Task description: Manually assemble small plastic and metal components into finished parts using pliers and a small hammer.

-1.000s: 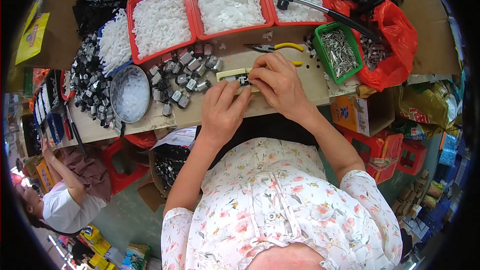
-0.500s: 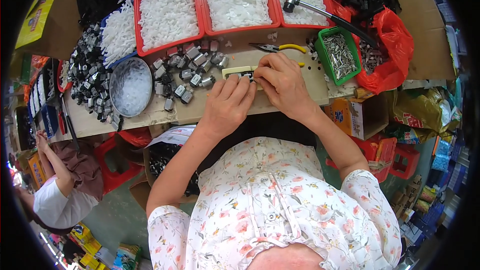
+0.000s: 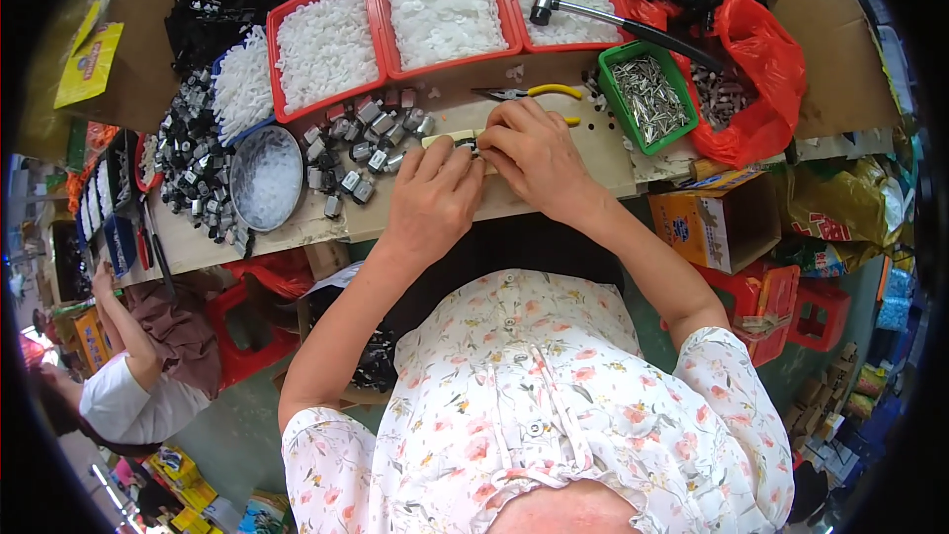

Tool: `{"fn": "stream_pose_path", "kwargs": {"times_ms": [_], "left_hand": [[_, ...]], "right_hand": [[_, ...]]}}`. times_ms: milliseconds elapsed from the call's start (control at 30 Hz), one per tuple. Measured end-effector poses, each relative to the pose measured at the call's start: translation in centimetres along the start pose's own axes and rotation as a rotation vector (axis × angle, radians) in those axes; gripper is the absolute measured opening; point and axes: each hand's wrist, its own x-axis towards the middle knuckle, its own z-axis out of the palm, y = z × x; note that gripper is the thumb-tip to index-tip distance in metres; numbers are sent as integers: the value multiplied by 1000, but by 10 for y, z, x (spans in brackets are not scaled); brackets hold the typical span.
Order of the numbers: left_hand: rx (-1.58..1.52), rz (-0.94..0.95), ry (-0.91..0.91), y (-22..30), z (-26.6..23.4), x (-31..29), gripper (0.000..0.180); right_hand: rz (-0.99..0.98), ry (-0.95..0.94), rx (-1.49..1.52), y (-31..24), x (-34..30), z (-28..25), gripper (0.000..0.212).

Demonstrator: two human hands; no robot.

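A small cream-coloured block (image 3: 441,139) with a black part set in it lies on the worktable, mostly covered by my fingers. My left hand (image 3: 432,200) grips its near side with curled fingers pressed together. My right hand (image 3: 539,160) bends over the right end, thumb and fingertips pinched at the black part; whatever is between them is too small to make out. Just left of the block lie several small silver and black motors (image 3: 366,129). Pliers (image 3: 529,92) with yellow handles lie beyond my right hand, one handle partly hidden by it.
Red trays (image 3: 388,40) of white plastic pieces line the back, with a hammer (image 3: 633,28) across the right one. A green tray (image 3: 660,143) of metal pins and a red bag (image 3: 766,79) stand right. A round metal bowl (image 3: 295,163) stands left; another person (image 3: 138,376) sits beyond.
The whole view has shifted a little, with the table's things now farther left. Both hands stay at the block with nearly the same grip. The other person's arm has moved slightly.
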Motion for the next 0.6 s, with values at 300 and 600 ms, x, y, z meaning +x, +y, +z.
{"fn": "stream_pose_path", "kwargs": {"times_ms": [300, 600], "left_hand": [[-220, -63, 89, -17, -13, 33, 17], [-411, -65, 76, -42, 31, 131, 8]], "right_hand": [[322, 300, -160, 68, -33, -93, 17], [376, 192, -486, 97, -40, -92, 9]]}}
